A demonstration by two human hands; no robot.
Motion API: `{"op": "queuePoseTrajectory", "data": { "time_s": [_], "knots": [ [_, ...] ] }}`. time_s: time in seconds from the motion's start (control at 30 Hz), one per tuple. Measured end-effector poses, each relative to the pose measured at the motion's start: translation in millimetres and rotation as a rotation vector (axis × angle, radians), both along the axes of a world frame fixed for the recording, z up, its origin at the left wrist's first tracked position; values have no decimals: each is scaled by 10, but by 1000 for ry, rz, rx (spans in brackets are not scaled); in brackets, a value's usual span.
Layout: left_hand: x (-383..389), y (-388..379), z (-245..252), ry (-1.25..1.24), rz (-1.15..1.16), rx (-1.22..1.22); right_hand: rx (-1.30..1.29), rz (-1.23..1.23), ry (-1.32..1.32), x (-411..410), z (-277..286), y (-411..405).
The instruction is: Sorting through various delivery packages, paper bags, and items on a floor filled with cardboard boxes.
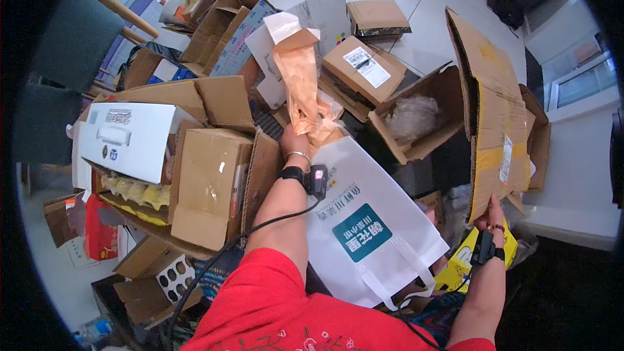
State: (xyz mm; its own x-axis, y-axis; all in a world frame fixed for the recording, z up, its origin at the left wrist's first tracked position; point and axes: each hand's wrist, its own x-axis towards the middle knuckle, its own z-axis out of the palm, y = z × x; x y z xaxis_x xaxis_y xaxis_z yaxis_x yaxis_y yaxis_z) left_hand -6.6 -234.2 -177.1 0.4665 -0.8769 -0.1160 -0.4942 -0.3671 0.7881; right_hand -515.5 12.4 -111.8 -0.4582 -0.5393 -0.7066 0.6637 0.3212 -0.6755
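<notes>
My left hand (pixel 295 140) grips crumpled orange-brown wrapping paper (pixel 302 78) near the upper end of a white non-woven tote bag (pixel 336 170). The bag lies before me with its handles towards my body and bears green printing. On the right, my right hand (pixel 490 214) holds the lower edge of a large flattened cardboard box (pixel 497 122) that stands upright and has yellow tape. Its fingers are partly hidden by the cardboard. A yellow printed package (pixel 456 265) lies just below that hand.
Left, a large open carton (pixel 161 92) holds a white box (pixel 131 136) and a closed cardboard box (pixel 209 180). An open box (pixel 375 122) with clear plastic and a labelled parcel (pixel 363 68) lie ahead. More cartons (pixel 219 34) stand at the upper left, near a wooden-legged chair (pixel 122 9).
</notes>
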Motion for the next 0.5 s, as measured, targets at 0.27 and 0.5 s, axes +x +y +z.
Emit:
{"op": "queuePoseTrajectory", "data": {
  "time_s": [0.27, 0.5],
  "knots": [
    [5, 459, 486, 225, 0, -233, 446, 82, 653, 171, 613, -3],
    [-255, 531, 1841, 240, -318, -630, -290, 135, 936, 998, 1503, -161]
  ]
}}
